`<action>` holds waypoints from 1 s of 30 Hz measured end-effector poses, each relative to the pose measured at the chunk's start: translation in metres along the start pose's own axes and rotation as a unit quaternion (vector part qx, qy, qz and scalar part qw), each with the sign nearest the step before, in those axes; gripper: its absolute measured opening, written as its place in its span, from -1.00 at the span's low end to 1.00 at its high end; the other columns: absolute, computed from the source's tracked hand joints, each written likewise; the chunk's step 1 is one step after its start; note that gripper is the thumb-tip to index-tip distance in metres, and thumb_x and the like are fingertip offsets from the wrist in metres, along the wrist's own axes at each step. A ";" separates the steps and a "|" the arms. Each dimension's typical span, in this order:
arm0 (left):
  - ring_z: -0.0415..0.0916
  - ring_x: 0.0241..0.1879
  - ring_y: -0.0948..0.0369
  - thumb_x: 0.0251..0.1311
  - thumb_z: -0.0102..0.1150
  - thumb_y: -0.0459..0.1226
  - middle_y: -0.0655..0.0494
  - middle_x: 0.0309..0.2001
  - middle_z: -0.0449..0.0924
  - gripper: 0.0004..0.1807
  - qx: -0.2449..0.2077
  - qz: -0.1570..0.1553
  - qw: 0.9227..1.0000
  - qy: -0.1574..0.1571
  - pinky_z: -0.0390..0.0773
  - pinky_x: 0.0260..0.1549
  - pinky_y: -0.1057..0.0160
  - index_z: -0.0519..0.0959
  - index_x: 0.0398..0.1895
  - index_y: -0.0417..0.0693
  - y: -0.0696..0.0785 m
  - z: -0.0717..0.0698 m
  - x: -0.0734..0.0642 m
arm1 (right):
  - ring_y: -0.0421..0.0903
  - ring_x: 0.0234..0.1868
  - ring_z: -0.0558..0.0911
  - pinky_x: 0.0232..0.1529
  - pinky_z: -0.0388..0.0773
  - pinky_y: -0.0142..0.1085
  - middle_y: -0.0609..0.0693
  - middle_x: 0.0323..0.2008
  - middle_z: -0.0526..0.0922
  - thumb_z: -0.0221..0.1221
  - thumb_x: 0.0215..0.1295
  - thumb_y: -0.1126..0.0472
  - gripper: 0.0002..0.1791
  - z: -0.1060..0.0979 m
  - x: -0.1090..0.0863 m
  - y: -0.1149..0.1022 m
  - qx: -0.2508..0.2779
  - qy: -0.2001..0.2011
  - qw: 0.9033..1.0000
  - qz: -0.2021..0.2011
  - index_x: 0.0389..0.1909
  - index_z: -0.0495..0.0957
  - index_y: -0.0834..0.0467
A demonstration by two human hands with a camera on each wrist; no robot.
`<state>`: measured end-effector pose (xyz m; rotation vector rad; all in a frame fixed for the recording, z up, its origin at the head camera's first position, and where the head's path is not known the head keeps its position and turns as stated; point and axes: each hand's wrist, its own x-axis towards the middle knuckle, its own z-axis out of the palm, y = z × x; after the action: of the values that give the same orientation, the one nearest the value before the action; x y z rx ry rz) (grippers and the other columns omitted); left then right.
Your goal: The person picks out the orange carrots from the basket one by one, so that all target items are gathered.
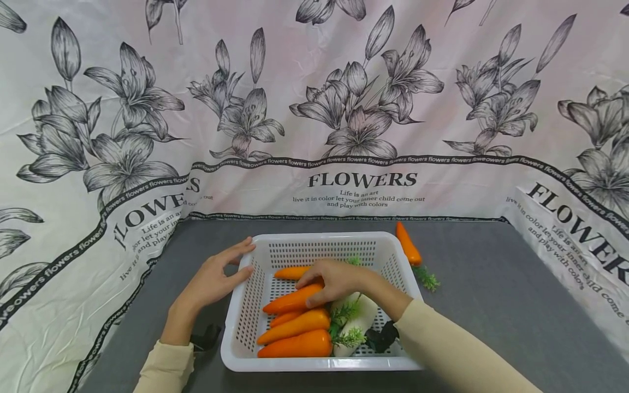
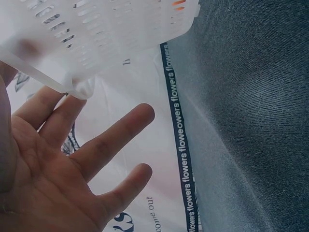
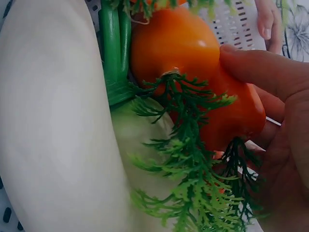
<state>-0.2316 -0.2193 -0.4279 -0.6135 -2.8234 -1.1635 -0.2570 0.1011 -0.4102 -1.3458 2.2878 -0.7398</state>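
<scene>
A white perforated plastic basket (image 1: pixel 314 364) holds several glossy orange carrots (image 1: pixel 297 343) with feathery green tops, their tips toward the left. My right hand (image 1: pixel 336 279) reaches inside and grips one carrot (image 1: pixel 290 301), its thumb on the near side and its fingers on the far side. In the right wrist view, the thumb meets the orange carrot (image 3: pixel 231 108) beside leafy green fronds. My left hand (image 1: pixel 216 275) rests on the basket's left rim. In the left wrist view, that hand (image 2: pixel 58 159) has two fingers spread straight outside the wall; other fingertips are behind the rim.
White radishes (image 1: pixel 361 316) lie in the basket's right half, one large and pale beside the carrots (image 3: pixel 53 121). Outside the basket, a single carrot (image 1: pixel 408 245) lies on the grey table (image 1: pixel 481 295) by the back right corner. A floral-printed cloth (image 1: pixel 363 188) stands behind.
</scene>
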 end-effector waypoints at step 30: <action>0.54 0.11 0.00 0.40 0.20 0.00 0.17 0.60 0.18 -0.39 0.004 0.008 1.000 -0.001 0.64 -0.33 0.32 0.40 0.48 0.15 -0.002 0.001 -0.002 | -0.18 -0.31 0.54 -0.28 0.52 -0.33 -0.03 0.21 0.66 0.20 0.42 0.06 -0.47 -0.006 -0.002 0.002 0.082 0.156 0.984 -0.003 0.38 0.51 0.02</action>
<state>-0.2307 -0.2204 -0.4301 -0.6350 -2.8174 -1.1484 -0.2605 0.1056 -0.4070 -1.2333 2.3924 -1.1858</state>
